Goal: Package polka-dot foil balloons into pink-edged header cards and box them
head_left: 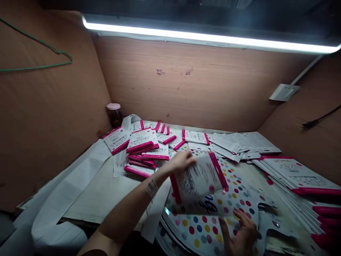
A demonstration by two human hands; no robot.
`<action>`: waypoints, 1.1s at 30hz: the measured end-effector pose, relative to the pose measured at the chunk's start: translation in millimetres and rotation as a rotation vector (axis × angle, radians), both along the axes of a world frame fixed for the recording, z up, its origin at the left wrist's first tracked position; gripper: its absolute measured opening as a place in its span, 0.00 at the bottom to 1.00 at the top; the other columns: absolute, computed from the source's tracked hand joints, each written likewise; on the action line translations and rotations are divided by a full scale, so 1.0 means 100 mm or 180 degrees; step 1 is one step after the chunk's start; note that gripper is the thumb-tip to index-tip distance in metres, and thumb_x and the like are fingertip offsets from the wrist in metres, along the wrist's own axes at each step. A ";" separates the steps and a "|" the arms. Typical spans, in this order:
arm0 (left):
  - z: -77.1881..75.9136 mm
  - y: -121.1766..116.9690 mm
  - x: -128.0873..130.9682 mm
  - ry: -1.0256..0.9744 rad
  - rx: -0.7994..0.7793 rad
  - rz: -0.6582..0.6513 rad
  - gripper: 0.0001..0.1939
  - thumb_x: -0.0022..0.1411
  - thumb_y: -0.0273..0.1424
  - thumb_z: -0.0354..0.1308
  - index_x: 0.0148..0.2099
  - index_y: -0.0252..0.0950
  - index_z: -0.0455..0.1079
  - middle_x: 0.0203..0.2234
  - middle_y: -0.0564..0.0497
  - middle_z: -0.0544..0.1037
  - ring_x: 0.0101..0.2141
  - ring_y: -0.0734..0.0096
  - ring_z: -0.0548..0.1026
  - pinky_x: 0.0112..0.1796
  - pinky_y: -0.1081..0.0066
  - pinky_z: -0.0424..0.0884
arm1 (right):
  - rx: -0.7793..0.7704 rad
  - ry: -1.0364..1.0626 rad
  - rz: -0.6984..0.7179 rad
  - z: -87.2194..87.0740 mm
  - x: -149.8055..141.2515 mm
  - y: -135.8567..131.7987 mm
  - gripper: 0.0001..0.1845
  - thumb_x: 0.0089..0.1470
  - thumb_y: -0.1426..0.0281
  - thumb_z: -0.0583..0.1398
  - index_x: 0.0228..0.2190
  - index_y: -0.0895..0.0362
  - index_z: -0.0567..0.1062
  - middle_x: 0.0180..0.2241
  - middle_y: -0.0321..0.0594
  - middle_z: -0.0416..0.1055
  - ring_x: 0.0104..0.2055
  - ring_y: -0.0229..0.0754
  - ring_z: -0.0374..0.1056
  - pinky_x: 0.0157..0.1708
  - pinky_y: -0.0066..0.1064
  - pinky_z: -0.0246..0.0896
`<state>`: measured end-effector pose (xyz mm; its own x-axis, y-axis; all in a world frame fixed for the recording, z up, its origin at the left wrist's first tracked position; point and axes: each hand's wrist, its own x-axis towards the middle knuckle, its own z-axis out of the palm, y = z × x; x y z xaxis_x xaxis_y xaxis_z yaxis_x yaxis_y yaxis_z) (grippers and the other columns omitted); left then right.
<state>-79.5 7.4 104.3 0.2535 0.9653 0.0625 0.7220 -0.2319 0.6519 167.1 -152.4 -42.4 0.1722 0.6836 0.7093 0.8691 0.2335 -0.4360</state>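
Note:
My left hand [182,160] is closed on the top edge of a white packet with pink bands [202,177], which is tilted and slightly blurred. This packet is above a stack of glossy polka-dot bags [197,231] with cut-out handles at the right. Over the lower right of the top bag is my right hand [242,231], thumb and fingers apart, holding nothing. Part of the dark blue lettering on the bag is covered by the packet. A barcode label [152,187] is stuck on my left forearm.
Piles of similar packets [142,138] lie at the back left, and a tall stack [303,174] stands at the right. White paper strip [74,181] hangs over the table's left edge. A jar with a pink lid [114,113] occupies the back corner. Wooden walls enclose the table.

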 end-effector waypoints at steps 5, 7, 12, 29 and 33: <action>0.47 0.24 -1.23 -0.0145 0.0506 0.1776 0.13 0.67 0.33 0.50 0.48 0.31 0.69 0.39 0.42 0.79 0.36 0.62 0.77 0.36 0.67 0.72 | -0.0355 0.0169 0.0185 -0.01 -0.03 -0.03 0.33 0.57 0.41 0.49 0.47 0.56 0.64 0.45 0.52 0.68 0.49 0.60 0.64 0.51 0.57 0.56; 0.56 0.28 -1.55 0.0043 0.0503 0.2129 0.10 0.64 0.32 0.55 0.43 0.30 0.71 0.36 0.43 0.78 0.38 0.60 0.76 0.41 0.61 0.71 | -0.0464 0.0122 0.0214 0.03 -0.03 -0.01 0.32 0.58 0.42 0.49 0.46 0.56 0.66 0.44 0.51 0.68 0.49 0.60 0.64 0.49 0.57 0.57; 0.43 -0.16 -1.36 0.0470 0.0917 0.2167 0.10 0.59 0.29 0.57 0.43 0.30 0.71 0.45 0.39 0.75 0.53 0.45 0.67 0.54 0.49 0.61 | -0.1051 -0.0268 0.0912 0.32 -0.19 0.16 0.20 0.61 0.53 0.55 0.43 0.54 0.74 0.49 0.49 0.69 0.53 0.55 0.64 0.51 0.49 0.64; -0.97 -1.99 -0.73 0.0486 0.1337 0.0439 0.22 0.64 0.38 0.58 0.59 0.44 0.67 0.54 0.45 0.74 0.54 0.52 0.70 0.50 0.56 0.74 | -0.2189 -0.1571 0.2438 0.46 -0.23 0.41 0.31 0.65 0.55 0.51 0.66 0.43 0.51 0.68 0.32 0.47 0.71 0.54 0.38 0.65 0.56 0.44; -0.90 -1.86 -0.41 0.0366 0.1184 0.0141 0.22 0.64 0.34 0.57 0.60 0.43 0.68 0.55 0.46 0.74 0.56 0.50 0.69 0.52 0.52 0.73 | -0.1798 -0.1295 0.1719 0.32 0.06 0.30 0.25 0.66 0.57 0.50 0.61 0.48 0.65 0.65 0.39 0.56 0.69 0.55 0.45 0.62 0.53 0.51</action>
<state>-120.7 -178.4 14.5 0.2380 0.8921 0.3840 0.8000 -0.4042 0.4434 173.1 -122.4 -10.4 -0.4683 0.8658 0.1765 0.8154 0.5004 -0.2911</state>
